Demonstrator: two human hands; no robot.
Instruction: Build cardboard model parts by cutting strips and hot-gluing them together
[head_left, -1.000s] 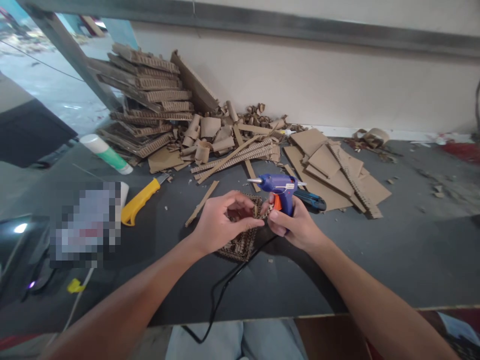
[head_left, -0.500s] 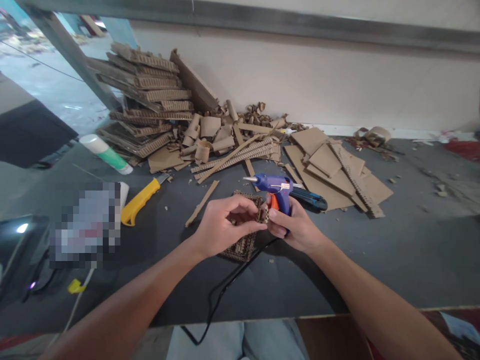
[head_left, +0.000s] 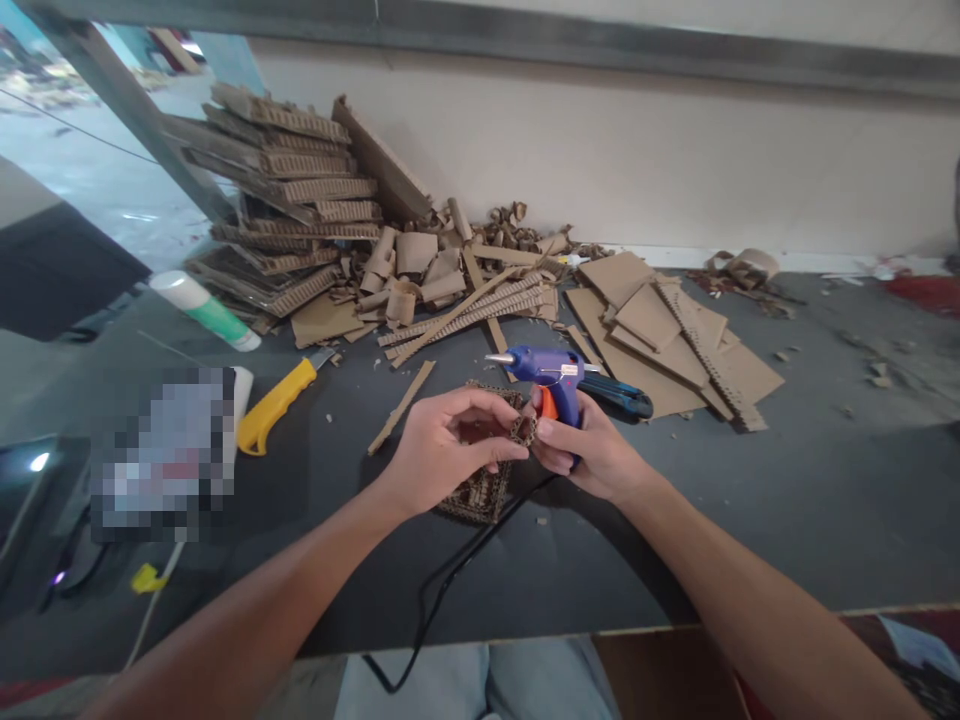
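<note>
My right hand [head_left: 589,450] is wrapped round the handle of a blue glue gun [head_left: 544,366] with an orange trigger; its metal nozzle points left. Between my hands is a small curled strip of corrugated cardboard [head_left: 524,428]. The thumb and fingers of my left hand [head_left: 442,440] pinch its left side, and my right fingertips touch its right side. Under my left hand a cardboard piece built of corrugated strips [head_left: 480,497] lies on the table, partly hidden. The glue gun's black cord [head_left: 450,580] runs down over the table's front edge.
A yellow utility knife [head_left: 277,405] and a green-and-white tube [head_left: 206,310] lie at left. Stacked cardboard panels [head_left: 300,190] and loose scraps [head_left: 416,255] fill the back. A blue-and-black cutter [head_left: 619,393] lies behind my right hand, near flat cardboard sheets [head_left: 652,320].
The small cardboard strip between my fingers has turned and now shows as a curled loop. My left fingers have shifted slightly around it. The glue gun stays nearly in place.
</note>
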